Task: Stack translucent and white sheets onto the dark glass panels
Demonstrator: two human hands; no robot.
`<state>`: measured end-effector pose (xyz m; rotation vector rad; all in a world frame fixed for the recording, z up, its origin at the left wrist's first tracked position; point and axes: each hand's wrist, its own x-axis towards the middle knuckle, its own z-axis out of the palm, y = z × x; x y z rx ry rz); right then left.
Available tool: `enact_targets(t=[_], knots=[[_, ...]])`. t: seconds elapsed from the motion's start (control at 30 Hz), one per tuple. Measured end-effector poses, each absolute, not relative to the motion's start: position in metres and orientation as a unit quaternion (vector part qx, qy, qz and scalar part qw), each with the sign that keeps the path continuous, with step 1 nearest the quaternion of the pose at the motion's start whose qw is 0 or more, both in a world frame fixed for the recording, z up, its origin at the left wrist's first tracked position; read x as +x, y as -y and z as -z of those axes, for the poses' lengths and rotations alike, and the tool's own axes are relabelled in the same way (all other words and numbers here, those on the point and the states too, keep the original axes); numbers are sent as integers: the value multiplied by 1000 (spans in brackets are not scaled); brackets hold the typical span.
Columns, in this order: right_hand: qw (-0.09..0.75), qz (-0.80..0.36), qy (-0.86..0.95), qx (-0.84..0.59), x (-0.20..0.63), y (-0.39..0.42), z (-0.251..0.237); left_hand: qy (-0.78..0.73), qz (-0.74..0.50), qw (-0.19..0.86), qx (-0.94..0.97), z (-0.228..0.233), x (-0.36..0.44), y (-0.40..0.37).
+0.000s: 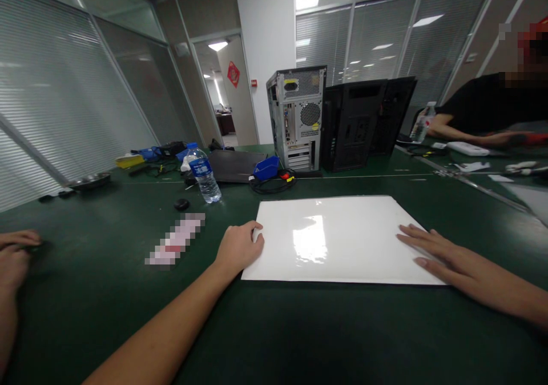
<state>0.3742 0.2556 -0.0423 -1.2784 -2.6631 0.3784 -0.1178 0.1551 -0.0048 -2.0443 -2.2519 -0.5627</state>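
A thin, glossy white board (pixel 351 242) lies flat on the dark green table (pixel 325 333) in front of me, a bright ceiling-light reflection on its surface. My left hand (pixel 240 248) is at the board's left edge, fingers curled around it, with thumb and forefinger showing on top. On the right edge rests my right hand (pixel 445 256), its fingers stretched out and lying over the board's surface.
Left of the board are a water bottle (pixel 204 173), a black cap-like disc (pixel 181 204) and a blurred-out pink item (pixel 177 241). Behind stand a computer case (pixel 299 119) and dark panels (pixel 355 125). Another person's hands (pixel 15 253) are at far left; a co-worker (pixel 475 108) sits right.
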Motion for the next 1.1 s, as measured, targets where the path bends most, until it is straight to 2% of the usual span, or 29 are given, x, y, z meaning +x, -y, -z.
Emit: enact_targets(t=[0.3, 0.53, 0.87, 1.1], knots=[[73, -115, 894, -427, 368, -248, 34, 714, 194, 79, -668, 12, -121, -157], [123, -81, 854, -499, 372, -253, 42, 728, 177, 69, -659, 17, -123, -159], [84, -82, 854, -507, 376, -254, 54, 728, 124, 24, -673, 21, -122, -162], [105, -94, 862, -486, 370, -252, 42, 710, 112, 4, -695, 21, -121, -162]])
